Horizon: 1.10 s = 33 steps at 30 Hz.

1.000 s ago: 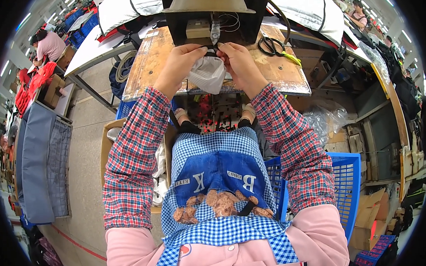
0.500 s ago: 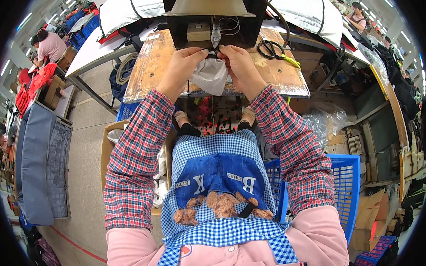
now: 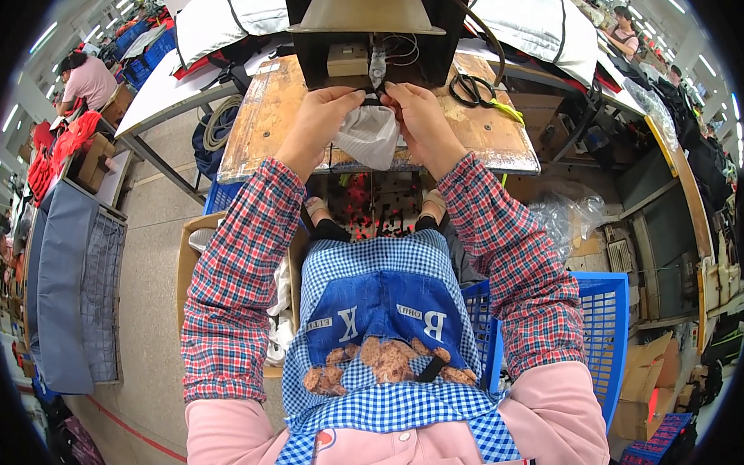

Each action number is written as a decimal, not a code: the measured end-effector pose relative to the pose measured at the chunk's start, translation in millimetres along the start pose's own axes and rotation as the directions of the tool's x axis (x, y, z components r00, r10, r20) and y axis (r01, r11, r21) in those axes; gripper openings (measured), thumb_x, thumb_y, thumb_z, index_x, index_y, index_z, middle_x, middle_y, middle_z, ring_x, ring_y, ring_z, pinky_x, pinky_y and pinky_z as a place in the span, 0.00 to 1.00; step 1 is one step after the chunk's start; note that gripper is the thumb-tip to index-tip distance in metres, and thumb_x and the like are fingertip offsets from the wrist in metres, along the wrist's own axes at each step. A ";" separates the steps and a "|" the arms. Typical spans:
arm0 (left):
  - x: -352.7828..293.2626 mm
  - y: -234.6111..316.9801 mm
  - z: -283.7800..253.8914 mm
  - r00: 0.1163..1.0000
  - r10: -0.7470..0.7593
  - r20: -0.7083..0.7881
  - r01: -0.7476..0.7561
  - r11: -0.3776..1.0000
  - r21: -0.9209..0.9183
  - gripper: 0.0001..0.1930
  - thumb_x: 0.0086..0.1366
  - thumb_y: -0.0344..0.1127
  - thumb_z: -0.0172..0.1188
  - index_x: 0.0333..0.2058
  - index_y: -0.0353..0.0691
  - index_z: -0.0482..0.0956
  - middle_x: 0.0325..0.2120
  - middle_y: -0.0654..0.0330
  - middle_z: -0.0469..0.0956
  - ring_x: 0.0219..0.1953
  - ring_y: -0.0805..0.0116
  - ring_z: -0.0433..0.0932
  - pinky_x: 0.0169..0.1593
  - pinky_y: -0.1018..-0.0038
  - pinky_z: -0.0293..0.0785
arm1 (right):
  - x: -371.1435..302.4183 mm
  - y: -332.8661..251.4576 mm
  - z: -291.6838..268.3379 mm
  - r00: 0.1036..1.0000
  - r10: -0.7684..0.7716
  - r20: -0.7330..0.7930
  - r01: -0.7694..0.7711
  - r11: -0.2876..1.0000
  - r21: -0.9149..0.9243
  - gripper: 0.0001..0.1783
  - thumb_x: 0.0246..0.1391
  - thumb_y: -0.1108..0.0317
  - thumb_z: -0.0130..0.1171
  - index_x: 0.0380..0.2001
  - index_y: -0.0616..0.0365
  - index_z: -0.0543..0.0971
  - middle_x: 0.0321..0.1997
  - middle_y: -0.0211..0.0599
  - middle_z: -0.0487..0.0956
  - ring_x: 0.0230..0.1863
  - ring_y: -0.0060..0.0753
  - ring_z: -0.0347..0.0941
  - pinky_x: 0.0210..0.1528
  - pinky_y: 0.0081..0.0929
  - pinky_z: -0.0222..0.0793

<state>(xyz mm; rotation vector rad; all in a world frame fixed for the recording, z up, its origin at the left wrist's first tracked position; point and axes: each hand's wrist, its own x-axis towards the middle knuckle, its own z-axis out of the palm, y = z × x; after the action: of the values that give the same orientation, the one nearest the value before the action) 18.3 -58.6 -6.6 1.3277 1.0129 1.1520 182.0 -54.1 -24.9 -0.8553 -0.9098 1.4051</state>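
1. The left hand (image 3: 319, 124) has thumb and fingertips pinched narrow on the near-left end of a black strip (image 3: 371, 100); the right hand (image 3: 421, 120) pinches its other end.
2. The white striped fabric pouch (image 3: 370, 142) hangs from that strip, between the two hands, above the front edge of the worn wooden tabletop (image 3: 257, 113).
3. Just beyond the fingertips, a silver fitting (image 3: 377, 60) points down inside the black machine housing (image 3: 300, 42), under a beige cone-shaped guard (image 3: 366, 10).
4. As for progress, this piece looks mid-work: it is gripped and lined up below the fitting, not yet let go. Whether the strip is already fastened to the pouch I cannot tell, since the fingers hide the join.
5. More white fabric pieces (image 3: 282, 322) lie in the cardboard box (image 3: 187, 276) left of the person's lap (whether finished or waiting, the view does not show).
6. Black loops, probably scissor handles (image 3: 492, 99), lie on the tabletop to the right, with a yellow-green ribbon (image 3: 509, 111) attached, apart from both hands.
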 end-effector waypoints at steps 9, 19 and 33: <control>4.9 -0.8 -8.3 1.000 -0.003 0.006 0.003 1.000 0.004 0.17 0.65 0.36 0.57 0.47 0.28 0.76 0.34 0.59 0.81 0.32 0.74 0.79 0.34 0.80 0.74 | -0.8 -4.4 -0.8 1.000 -0.010 0.006 0.010 1.000 -0.015 0.08 0.62 0.64 0.54 0.31 0.55 0.75 0.29 0.25 0.74 0.28 0.17 0.68 0.32 0.17 0.67; -23.4 6.1 -34.4 0.988 -0.100 0.118 0.089 0.991 0.096 0.18 0.64 0.38 0.59 0.46 0.29 0.77 0.33 0.61 0.80 0.32 0.76 0.78 0.36 0.80 0.73 | -51.6 -13.6 -27.6 0.986 0.121 0.118 -0.038 0.838 -0.544 0.13 0.62 0.59 0.55 0.37 0.59 0.78 0.31 0.24 0.75 0.32 0.17 0.72 0.35 0.17 0.69; -14.4 19.6 -25.4 0.978 -0.096 0.187 0.036 0.954 0.299 0.18 0.64 0.37 0.59 0.47 0.27 0.78 0.35 0.59 0.80 0.36 0.75 0.77 0.38 0.81 0.73 | -39.3 -3.8 -21.5 0.983 0.037 0.180 0.034 0.927 -0.372 0.12 0.61 0.62 0.56 0.40 0.60 0.78 0.33 0.27 0.79 0.33 0.17 0.74 0.35 0.17 0.71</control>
<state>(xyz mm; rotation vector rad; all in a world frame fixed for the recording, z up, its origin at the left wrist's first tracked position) -10.0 -69.9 11.0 1.5970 1.1010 0.8186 204.3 -92.5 -31.3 -1.0193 -1.3505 1.3474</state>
